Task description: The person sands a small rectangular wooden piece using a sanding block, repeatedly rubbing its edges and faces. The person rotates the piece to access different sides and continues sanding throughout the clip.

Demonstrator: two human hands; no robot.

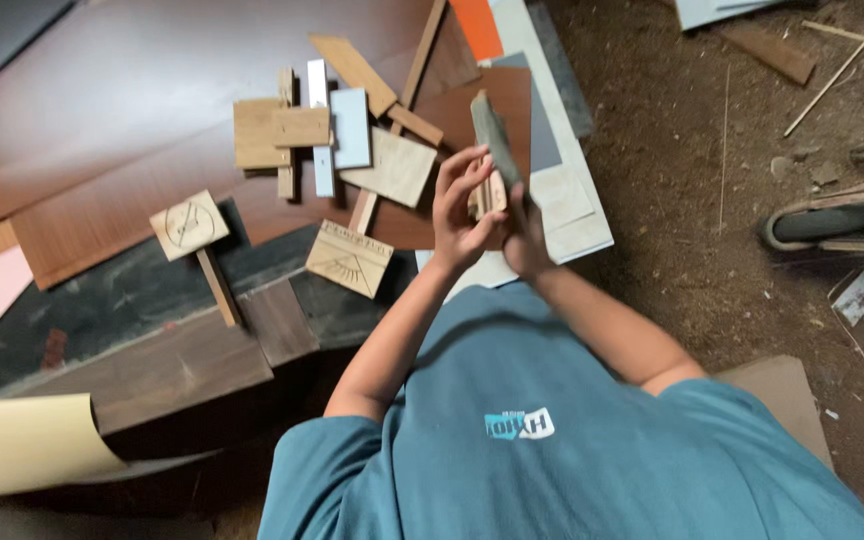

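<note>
While scraps of board lie spread before you, both your hands meet over one small wooden piece.

Your left hand (pixel 460 212) wraps its fingers around a pale wooden block (pixel 493 195), closed on it from the left, while your right hand (pixel 526 238) grips a grey flat tool (pixel 493 132) that rises tilted above the block, touching it. Both are held in the air above the right end of the brown board (pixel 102 215), near its edge beside the dirt floor (pixel 712 250). Left of your hands lie wooden offcuts (pixel 282 130), a marked square of plywood (pixel 349 258) and a small wooden paddle (pixel 192 232).
</note>
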